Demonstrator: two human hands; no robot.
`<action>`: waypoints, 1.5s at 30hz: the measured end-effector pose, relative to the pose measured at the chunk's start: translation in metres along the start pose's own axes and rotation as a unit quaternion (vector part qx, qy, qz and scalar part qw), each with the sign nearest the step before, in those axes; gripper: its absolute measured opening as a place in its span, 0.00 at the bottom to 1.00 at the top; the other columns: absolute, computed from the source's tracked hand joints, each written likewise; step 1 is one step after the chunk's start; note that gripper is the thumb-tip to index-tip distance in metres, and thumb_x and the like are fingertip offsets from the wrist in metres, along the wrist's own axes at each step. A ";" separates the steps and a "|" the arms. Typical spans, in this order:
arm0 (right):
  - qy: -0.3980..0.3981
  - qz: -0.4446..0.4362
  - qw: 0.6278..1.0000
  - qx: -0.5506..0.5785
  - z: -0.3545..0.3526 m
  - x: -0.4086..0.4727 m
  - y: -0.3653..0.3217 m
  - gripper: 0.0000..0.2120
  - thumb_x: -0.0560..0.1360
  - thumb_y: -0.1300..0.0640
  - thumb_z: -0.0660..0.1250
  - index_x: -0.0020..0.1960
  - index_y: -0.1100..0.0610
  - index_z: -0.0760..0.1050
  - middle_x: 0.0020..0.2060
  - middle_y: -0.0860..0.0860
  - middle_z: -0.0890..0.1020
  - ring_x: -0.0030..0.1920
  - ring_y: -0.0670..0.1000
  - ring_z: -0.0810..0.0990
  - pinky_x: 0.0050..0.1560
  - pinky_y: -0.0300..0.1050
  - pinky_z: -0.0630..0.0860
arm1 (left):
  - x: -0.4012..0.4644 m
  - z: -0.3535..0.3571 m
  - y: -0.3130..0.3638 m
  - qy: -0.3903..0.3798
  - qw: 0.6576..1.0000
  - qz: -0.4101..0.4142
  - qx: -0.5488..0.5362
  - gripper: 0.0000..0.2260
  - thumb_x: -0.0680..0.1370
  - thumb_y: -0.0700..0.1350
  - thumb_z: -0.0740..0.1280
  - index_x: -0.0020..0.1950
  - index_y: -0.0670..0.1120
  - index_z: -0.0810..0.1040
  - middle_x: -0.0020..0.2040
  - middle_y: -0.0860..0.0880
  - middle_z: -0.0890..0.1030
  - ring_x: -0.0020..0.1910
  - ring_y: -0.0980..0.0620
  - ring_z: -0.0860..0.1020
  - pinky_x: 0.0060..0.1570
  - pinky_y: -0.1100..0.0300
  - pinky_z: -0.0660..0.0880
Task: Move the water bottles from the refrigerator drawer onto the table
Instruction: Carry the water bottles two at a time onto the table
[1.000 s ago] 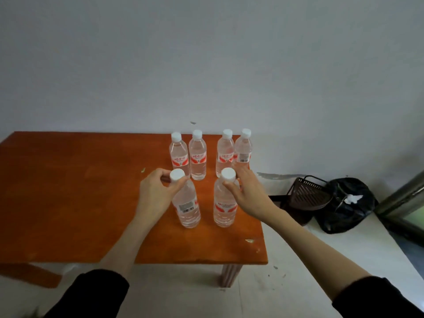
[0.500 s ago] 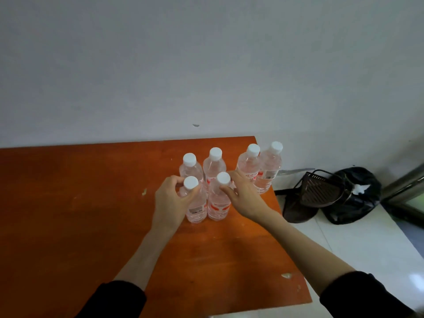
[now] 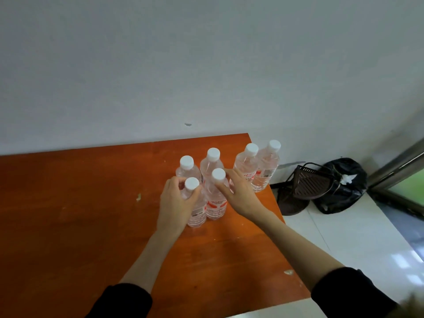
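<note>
Clearly I am gripping two full, heavy-looking bottles on the table (image 3: pixel 91 214), left hand (image 3: pixel 177 203) round the near-left bottle (image 3: pixel 195 203), right hand (image 3: pixel 238 191) round the near-right bottle (image 3: pixel 215 203), high at their stiff necks since the thin walls probably flex.

At the right of the frame we see a black bag (image 3: pixel 341 187) slumped on the pale floor (image 3: pixel 358 239) against the grey-white wall (image 3: pixel 206 65), with a dark slatted basket (image 3: pixel 307 184) leaning just beside it on its left. In the far right corner we make out what may be a metal door frame (image 3: pixel 399 166), too cropped to be sure.
</note>
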State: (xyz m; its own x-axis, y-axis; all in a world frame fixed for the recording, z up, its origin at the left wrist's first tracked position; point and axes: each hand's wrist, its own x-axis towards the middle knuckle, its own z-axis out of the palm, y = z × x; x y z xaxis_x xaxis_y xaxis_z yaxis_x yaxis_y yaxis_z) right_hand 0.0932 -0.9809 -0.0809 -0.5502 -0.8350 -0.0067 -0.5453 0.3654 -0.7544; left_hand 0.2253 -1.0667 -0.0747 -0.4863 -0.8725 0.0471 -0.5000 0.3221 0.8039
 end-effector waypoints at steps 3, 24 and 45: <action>-0.005 0.008 1.000 0.009 -0.008 -0.009 -0.008 0.24 0.76 0.45 0.60 0.69 0.52 0.63 0.67 0.52 0.70 0.67 0.52 0.69 0.66 0.56 0.69 | -0.003 -0.001 0.012 -0.003 1.000 0.016 0.026 0.20 0.73 0.48 0.69 0.62 0.45 0.69 0.61 0.47 0.72 0.59 0.53 0.70 0.55 0.61 0.66; 0.355 0.249 0.790 -0.433 -0.322 -0.399 0.046 0.39 0.68 0.31 0.42 0.75 0.45 0.41 0.76 0.48 0.44 0.76 0.53 0.41 0.72 0.62 0.39 | -0.206 0.140 0.331 -0.200 0.731 0.639 0.130 0.32 0.72 0.62 0.40 0.75 0.54 0.40 0.77 0.50 0.41 0.75 0.49 0.39 0.73 0.45 0.39; 0.422 0.553 0.610 -0.379 -0.361 -0.900 0.123 0.36 0.75 0.36 0.54 0.75 0.45 0.40 0.76 0.48 0.43 0.76 0.51 0.38 0.73 0.61 0.37 | -0.706 0.312 0.422 -0.366 0.540 0.758 0.028 0.33 0.70 0.65 0.33 0.74 0.56 0.36 0.76 0.51 0.37 0.74 0.50 0.35 0.72 0.48 0.35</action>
State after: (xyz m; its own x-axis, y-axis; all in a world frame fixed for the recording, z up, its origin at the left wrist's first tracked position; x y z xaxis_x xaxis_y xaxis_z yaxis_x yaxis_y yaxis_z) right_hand 0.2934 -0.0363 0.0692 -0.8020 0.4877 0.3449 0.4954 0.8657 -0.0722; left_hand 0.1338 -0.2001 0.0467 -0.5100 0.7803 0.3621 0.8581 0.4909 0.1507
